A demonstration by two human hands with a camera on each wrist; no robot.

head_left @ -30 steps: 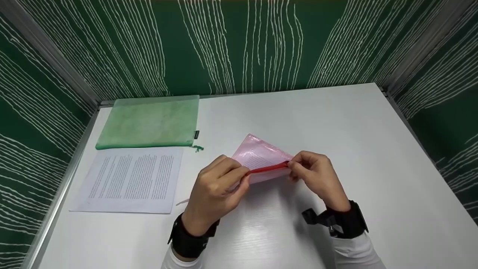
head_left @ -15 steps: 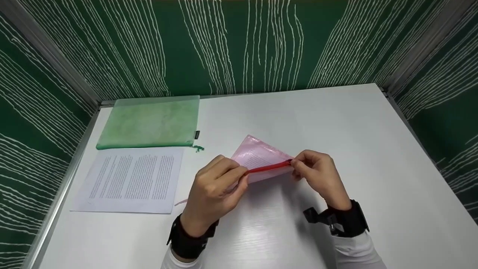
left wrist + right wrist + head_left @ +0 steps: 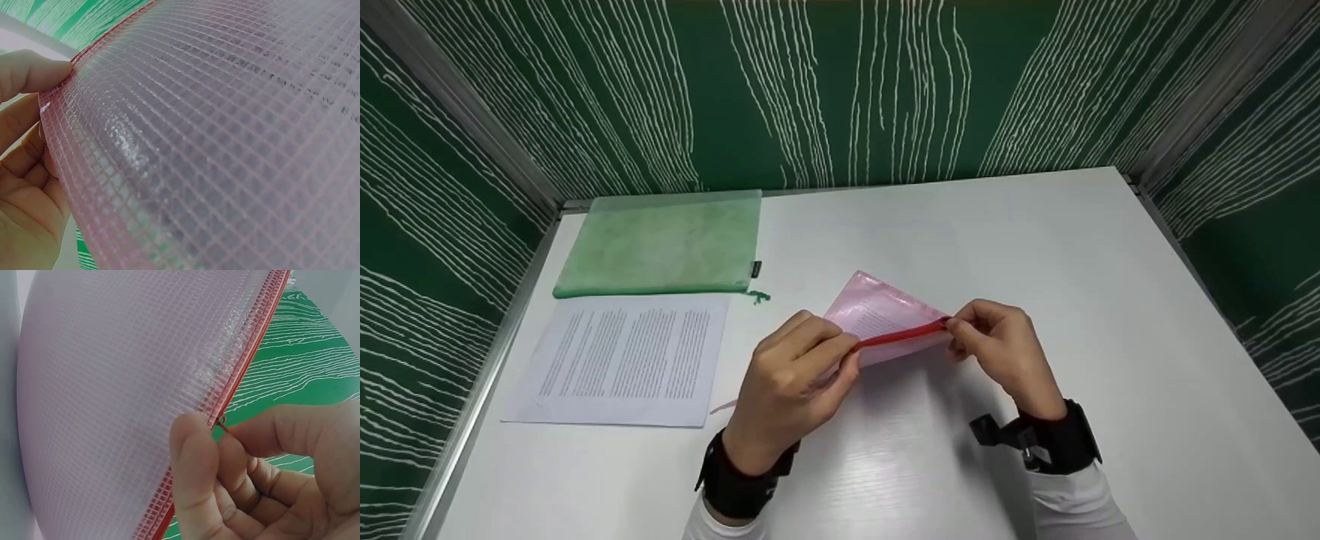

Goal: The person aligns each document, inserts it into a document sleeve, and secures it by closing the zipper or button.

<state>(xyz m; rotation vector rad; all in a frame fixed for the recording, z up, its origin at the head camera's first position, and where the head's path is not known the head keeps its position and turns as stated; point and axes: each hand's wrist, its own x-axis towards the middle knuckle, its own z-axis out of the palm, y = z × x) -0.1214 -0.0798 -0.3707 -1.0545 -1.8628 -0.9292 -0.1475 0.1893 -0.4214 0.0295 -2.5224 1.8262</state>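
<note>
A pink see-through mesh zipper pouch [image 3: 877,304] is held up above the table, its red zipper [image 3: 901,334] facing me. Printed text shows through the mesh in the left wrist view. My left hand [image 3: 791,382] pinches the pouch at the left end of the visible zipper stretch, thumb on one side and fingers on the other. At the zipper's right end, my right hand [image 3: 997,349] pinches the small zipper pull [image 3: 223,424] between thumb and index finger. Its other fingers lie against the pouch edge. The left hand covers the pouch's left part.
A green zipper pouch [image 3: 660,244] lies at the table's back left, with a green cord at its corner. Just in front of it lies a printed paper sheet [image 3: 619,360]. Green walls with white lines enclose the white table [image 3: 1110,315] at the back and sides.
Compared with one second ago, my right hand has shifted slightly right and away from me with the zipper pull. My left hand has barely moved and still grips the pouch.
</note>
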